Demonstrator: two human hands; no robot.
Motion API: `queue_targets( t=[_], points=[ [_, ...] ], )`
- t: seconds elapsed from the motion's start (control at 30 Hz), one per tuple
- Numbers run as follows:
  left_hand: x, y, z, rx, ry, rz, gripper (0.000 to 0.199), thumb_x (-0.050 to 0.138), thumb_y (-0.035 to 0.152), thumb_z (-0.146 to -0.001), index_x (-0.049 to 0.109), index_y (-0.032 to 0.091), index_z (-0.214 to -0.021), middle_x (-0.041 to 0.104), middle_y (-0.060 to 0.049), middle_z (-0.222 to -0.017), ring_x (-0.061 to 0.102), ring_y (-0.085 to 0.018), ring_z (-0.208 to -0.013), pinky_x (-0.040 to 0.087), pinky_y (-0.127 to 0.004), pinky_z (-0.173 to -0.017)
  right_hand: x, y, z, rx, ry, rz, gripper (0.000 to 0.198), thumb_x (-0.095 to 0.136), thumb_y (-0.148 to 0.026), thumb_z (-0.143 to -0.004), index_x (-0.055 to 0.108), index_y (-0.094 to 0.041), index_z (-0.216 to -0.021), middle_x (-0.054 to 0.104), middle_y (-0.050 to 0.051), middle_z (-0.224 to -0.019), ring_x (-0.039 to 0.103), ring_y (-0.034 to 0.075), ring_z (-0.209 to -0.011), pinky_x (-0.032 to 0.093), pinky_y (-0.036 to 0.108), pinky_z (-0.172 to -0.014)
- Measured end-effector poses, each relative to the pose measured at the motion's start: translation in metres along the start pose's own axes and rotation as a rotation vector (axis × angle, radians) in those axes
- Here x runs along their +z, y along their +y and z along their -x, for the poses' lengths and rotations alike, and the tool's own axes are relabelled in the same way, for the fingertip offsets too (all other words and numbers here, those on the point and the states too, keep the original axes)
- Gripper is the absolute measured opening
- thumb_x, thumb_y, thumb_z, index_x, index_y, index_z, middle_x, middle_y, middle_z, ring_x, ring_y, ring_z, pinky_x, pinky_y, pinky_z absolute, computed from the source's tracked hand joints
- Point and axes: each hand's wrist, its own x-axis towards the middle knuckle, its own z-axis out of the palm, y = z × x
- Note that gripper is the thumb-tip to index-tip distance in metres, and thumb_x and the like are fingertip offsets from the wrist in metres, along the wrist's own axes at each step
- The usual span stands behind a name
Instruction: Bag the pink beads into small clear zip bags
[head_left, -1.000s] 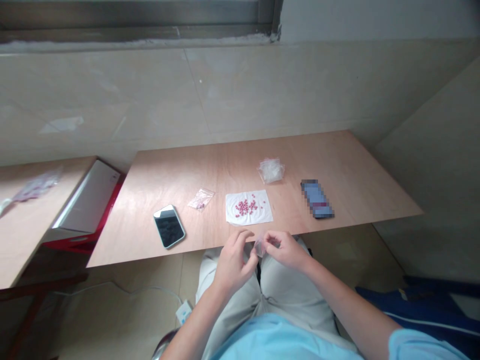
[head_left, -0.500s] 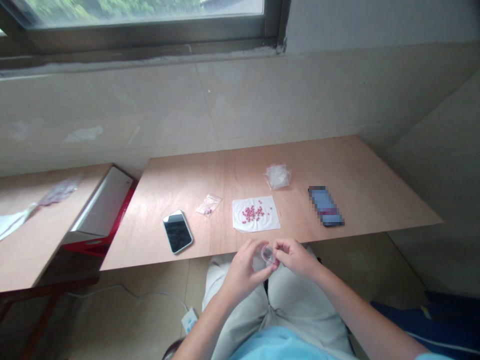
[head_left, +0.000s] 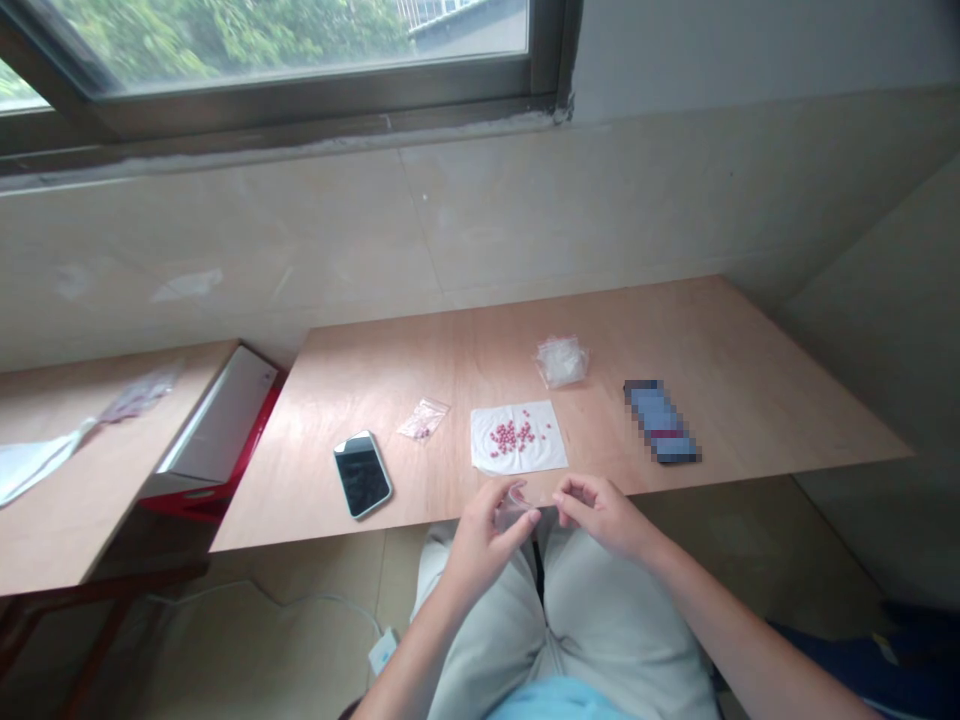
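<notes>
Over my lap, at the table's front edge, my left hand [head_left: 487, 540] is closed around a small clear plastic bag [head_left: 513, 510]. The bag's curved rim has a pinkish line. To its right, my right hand [head_left: 604, 515] is held in a pinch, a little apart from the bag; whatever its fingertips may hold is too small to make out. Just beyond both hands lies a white cloth-like sheet [head_left: 484, 455] with a cluster of small red beads [head_left: 511, 436] spread on it.
A small bag with some red beads [head_left: 424, 420] and a phone [head_left: 363, 475] lie left on the wooden table [head_left: 450, 360]. Clear empty bags [head_left: 561, 362] are piled at the back. A blurred phone [head_left: 663, 422] lies right. A second table [head_left: 45, 390] stands left.
My right hand has moved off the bag, opening a gap between the hands. The bag stays in my left hand. The view has tilted slightly upward.
</notes>
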Motion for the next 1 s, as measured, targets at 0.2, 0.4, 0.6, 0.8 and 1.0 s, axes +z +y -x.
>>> queue_targets(
  t=[0.2, 0.4, 0.6, 0.8, 1.0],
  points=[
    [-0.048, -0.03, -0.038, -0.02, 0.024, -0.39, 0.041, 0.061, 0.046, -0.094, 0.062, 0.02, -0.126, 0.066, -0.008, -0.108, 0.064, -0.022, -0.093, 0.049, -0.035, -0.085, -0.02, 0.019, -0.052, -0.142, 0.4, 0.16, 0.019, 0.059, -0.036, -0.091, 0.062, -0.019, -0.098, 0.069, 0.008, -0.1, 0.066, 0.022, -0.093, 0.052, 0.035, -0.084],
    [-0.07, -0.04, -0.084, 0.135, -0.047, -0.92, 0.035, 0.069, 0.038, -0.088, 0.064, 0.02, -0.118, 0.061, -0.012, -0.109, 0.062, -0.029, -0.099, 0.048, -0.039, -0.086, -0.013, 0.034, -0.114, -0.419, 0.501, 0.403, 0.054, 0.06, -0.017, -0.08, 0.048, -0.019, -0.133, 0.057, 0.015, -0.132, 0.053, 0.028, -0.127, 0.042, 0.046, -0.111],
    [-0.066, -0.025, -0.111, 0.226, -0.225, -1.13, 0.025, 0.069, 0.031, -0.087, 0.065, 0.019, -0.109, 0.061, -0.013, -0.104, 0.058, -0.031, -0.102, 0.046, -0.039, -0.082, 0.002, 0.043, -0.128, -0.461, 0.4, 0.676, 0.065, 0.056, -0.012, -0.076, 0.048, -0.015, -0.14, 0.05, 0.017, -0.144, 0.043, 0.031, -0.137, 0.03, 0.05, -0.12],
    [-0.064, -0.016, -0.129, 0.273, -0.308, -1.234, 0.022, 0.068, 0.03, -0.088, 0.064, 0.016, -0.104, 0.061, -0.013, -0.1, 0.059, -0.031, -0.097, 0.043, -0.04, -0.081, 0.003, 0.042, -0.125, -0.384, 0.328, 0.804, 0.062, 0.06, -0.021, -0.081, 0.05, -0.015, -0.142, 0.045, 0.016, -0.151, 0.033, 0.033, -0.145, 0.014, 0.053, -0.125],
    [-0.058, -0.01, -0.138, 0.295, -0.345, -1.338, 0.022, 0.07, 0.028, -0.086, 0.064, 0.014, -0.102, 0.062, -0.016, -0.102, 0.059, -0.032, -0.097, 0.041, -0.041, -0.081, 0.004, 0.039, -0.125, -0.374, 0.322, 0.813, 0.063, 0.062, -0.025, -0.081, 0.051, -0.015, -0.142, 0.045, 0.016, -0.153, 0.032, 0.032, -0.146, 0.013, 0.052, -0.125]
  ],
)
